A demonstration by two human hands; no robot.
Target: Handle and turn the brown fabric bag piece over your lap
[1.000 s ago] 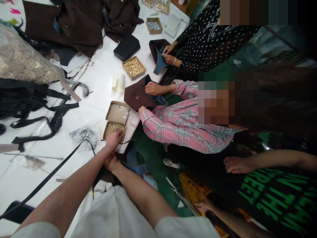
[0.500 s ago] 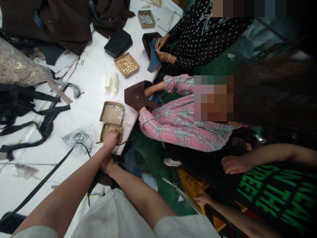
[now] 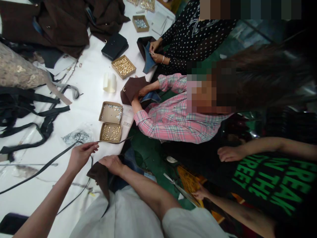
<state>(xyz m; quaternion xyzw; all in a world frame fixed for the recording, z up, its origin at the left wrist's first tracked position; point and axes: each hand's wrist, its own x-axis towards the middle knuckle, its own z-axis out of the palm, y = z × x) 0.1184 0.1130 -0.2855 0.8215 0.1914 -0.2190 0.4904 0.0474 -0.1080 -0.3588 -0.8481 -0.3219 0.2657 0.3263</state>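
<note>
Below you, your left hand (image 3: 80, 155) hovers over the white desk (image 3: 91, 79), its fingertips pinched together; whether something small sits in that grip cannot be told. A thin black strap (image 3: 39, 170) runs across the desk beneath that hand and off toward the left edge. Your right hand (image 3: 112, 163) lies knuckles up at the desk's near edge, its grip closed on a piece of dark brown fabric (image 3: 97, 172) that hangs against your white shirt.

Just beyond your hands stand two shallow cardboard boxes, touching: the nearer box (image 3: 110, 132) holds gold studs, the farther box (image 3: 111, 112) a scatter of silver ones. Left of them lies a clear bag of silver parts (image 3: 76, 136). Farther off sits another box of gold studs (image 3: 123, 66), with a cream roll (image 3: 109, 82) beside it.

On the right side of the desk, a person in a pink plaid sleeve (image 3: 158, 119) handles a brown piece (image 3: 131, 89). Beyond, a person in a dotted black top (image 3: 195, 43) works on blue fabric (image 3: 148, 61). Brown garments (image 3: 56, 23) are heaped at the far left.
</note>
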